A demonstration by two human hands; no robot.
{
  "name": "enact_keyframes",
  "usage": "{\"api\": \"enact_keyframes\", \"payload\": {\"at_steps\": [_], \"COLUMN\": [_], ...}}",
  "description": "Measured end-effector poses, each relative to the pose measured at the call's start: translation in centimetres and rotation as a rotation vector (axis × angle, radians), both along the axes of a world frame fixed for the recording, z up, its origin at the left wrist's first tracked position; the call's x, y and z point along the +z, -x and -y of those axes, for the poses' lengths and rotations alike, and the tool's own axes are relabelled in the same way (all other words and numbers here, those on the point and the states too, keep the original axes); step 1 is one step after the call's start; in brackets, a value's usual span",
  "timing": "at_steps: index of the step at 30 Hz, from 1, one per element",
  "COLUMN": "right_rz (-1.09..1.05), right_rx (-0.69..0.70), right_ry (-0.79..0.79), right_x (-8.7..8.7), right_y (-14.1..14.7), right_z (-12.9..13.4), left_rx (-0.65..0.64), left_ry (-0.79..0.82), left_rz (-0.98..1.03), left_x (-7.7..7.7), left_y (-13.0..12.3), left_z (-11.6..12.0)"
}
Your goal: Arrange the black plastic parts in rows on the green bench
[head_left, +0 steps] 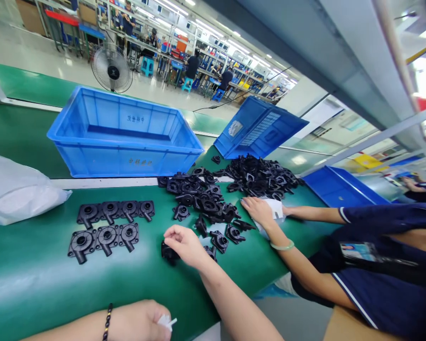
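My left hand point(144, 322), a beaded bracelet on its wrist, is closed around a small white piece point(166, 322) with a narrow end poking out; its kind is unclear. Over the green table, my right hand point(186, 244) has its fingers curled onto a black plastic pump housing point(169, 254), which is dark and tilted beneath them. To the left, similar housings lie in two rows, such as one front housing point(107, 237) with its spout toward me. A loose heap of black parts point(209, 203) spreads beyond my right hand.
A blue crate point(128, 158) stands behind the rows; another blue crate point(259, 128) is tipped beside a larger pile of parts point(259, 175). A white plastic bag point(21, 189) lies at left. At right, a co-worker's hands point(259, 210) rest by a white packet point(275, 208).
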State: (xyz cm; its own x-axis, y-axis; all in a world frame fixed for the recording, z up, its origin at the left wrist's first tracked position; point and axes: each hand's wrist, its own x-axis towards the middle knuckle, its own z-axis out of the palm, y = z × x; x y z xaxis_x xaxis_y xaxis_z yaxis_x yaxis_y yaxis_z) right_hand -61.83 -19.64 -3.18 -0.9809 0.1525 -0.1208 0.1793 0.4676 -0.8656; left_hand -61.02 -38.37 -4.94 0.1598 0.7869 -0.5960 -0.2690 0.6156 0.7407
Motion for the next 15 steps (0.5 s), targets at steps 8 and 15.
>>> {"api": "enact_keyframes", "payload": {"at_steps": [8, 15], "right_rz": [-0.149, -0.096], "right_rx": [-0.123, 0.128], "right_ry": [-0.188, -0.478], "right_x": [-0.3, -0.2], "right_y": [-0.3, -0.6], "right_z": [-3.0, -0.8], "left_rx": [0.015, 0.008], "left_ry": [0.003, -0.015], "left_rz": [0.017, -0.019], "left_x": [0.1, -0.1], "left_y": [0.0, 0.1], "left_z": [0.1, 0.3]}}
